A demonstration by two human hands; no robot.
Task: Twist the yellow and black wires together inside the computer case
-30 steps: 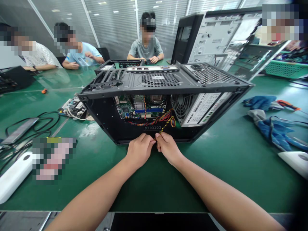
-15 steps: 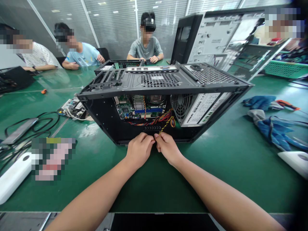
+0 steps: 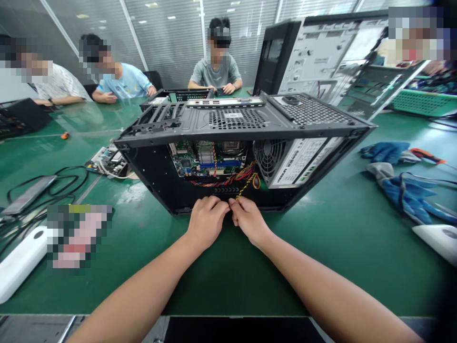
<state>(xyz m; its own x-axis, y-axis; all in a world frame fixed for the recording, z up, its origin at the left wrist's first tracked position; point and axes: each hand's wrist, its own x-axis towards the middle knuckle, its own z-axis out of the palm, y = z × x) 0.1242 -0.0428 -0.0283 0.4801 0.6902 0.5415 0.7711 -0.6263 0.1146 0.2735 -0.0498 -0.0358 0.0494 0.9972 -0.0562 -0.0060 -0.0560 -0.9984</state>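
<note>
An open black computer case [image 3: 232, 136] lies in front of me, its inside facing me. At its near edge my right hand [image 3: 248, 216] pinches a twisted yellow-and-black cable [image 3: 244, 186], which runs up to the other wires. Close beside it, my left hand [image 3: 209, 219] is closed, fingertips almost meeting the right ones; what it pinches is hidden. Behind the hands are a motherboard [image 3: 210, 159], a bundle of coloured wires [image 3: 228, 179] and a power supply [image 3: 300, 162] with a fan.
Blue gloves [image 3: 407, 190] and an orange-handled tool [image 3: 424, 155] lie to the right. Black cables [image 3: 73, 183], a circuit board [image 3: 110, 159] and a white device [image 3: 24, 257] are on the left. Another case [image 3: 303, 57] stands behind. Several people sit around the green table [image 3: 321, 267].
</note>
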